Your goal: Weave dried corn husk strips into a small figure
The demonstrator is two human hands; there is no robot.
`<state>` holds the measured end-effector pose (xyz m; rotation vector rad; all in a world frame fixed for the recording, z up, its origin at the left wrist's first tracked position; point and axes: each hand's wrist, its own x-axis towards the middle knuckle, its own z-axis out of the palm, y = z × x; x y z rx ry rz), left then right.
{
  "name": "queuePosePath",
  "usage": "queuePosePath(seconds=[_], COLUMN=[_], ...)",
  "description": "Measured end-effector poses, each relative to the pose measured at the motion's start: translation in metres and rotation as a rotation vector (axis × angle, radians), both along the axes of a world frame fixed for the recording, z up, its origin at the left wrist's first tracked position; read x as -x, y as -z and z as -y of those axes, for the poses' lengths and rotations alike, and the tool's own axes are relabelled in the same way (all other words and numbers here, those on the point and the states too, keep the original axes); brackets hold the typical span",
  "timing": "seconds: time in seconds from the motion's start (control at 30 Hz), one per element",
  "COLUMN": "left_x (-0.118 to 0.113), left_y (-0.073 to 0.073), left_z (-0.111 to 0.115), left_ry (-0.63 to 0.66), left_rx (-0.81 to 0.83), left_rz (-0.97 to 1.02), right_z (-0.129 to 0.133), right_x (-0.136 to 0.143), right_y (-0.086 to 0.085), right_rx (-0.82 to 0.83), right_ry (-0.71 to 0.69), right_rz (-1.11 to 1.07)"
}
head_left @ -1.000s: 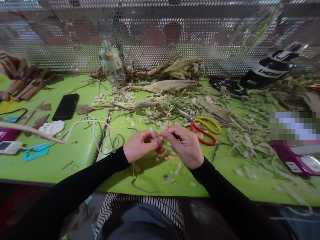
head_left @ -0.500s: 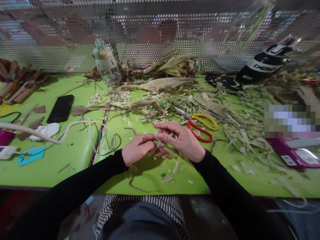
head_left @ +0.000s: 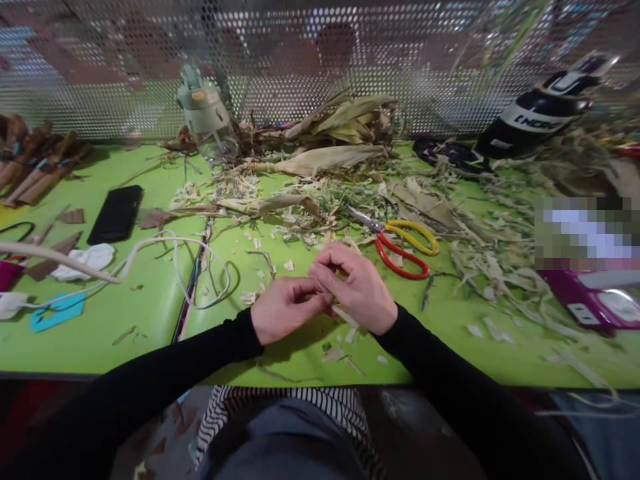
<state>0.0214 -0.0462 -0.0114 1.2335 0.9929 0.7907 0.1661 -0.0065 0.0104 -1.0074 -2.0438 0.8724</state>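
Over the front of the green table (head_left: 235, 353), my left hand (head_left: 287, 308) and my right hand (head_left: 356, 285) meet with fingertips pinched together. A narrow pale strip of dried corn husk (head_left: 345, 316) pokes out beneath my right hand; the rest of it is hidden by the fingers. Just beyond the right hand lie scissors (head_left: 405, 248) with one red and one yellow handle, blades pointing away to the left. Small husk scraps (head_left: 334, 353) are scattered below the hands. Whole dried corn husks (head_left: 320, 160) lie farther back.
Shredded husk (head_left: 480, 273) covers the right side, beside a purple device (head_left: 590, 303). At the back stand a pale green bottle (head_left: 203, 110) and a tilted black bottle (head_left: 530, 120). Leftward are a black phone (head_left: 115, 213), a white cable (head_left: 145, 248) and brown bundles (head_left: 40, 160).
Both hands have drawn closer together and their fingers have curled tighter around the strip. The knot-like bit of husk seen between them is now covered. The view has shifted slightly.
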Motion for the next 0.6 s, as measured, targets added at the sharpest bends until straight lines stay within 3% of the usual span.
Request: queuePosePath(seconds=[0.13,0.23,0.33,0.47,0.6], left_x=[-0.001,0.002,0.004,0.007,0.009], left_y=[-0.003,-0.008,-0.009,-0.009,-0.010], left_z=[-0.001,-0.005,-0.006,-0.007,-0.007], left_ry=[-0.041,-0.125,-0.171,-0.102,0.029], left_rx=[0.011,0.120,0.215,0.317,0.418], left_rz=[0.039,0.196,0.327,0.421,0.460], right_z=[-0.008,-0.017,-0.022,-0.021,-0.018], right_x=[-0.004,-0.013,-0.020,-0.019,-0.014], right_y=[0.000,-0.001,-0.001,0.005,0.008], right_rx=[0.096,0.134,0.098,0.042,0.156], right_ry=[0.018,0.141,0.117,0.031,-0.020], right_rz=[-0.026,-0.044,0.030,-0.036,-0.126])
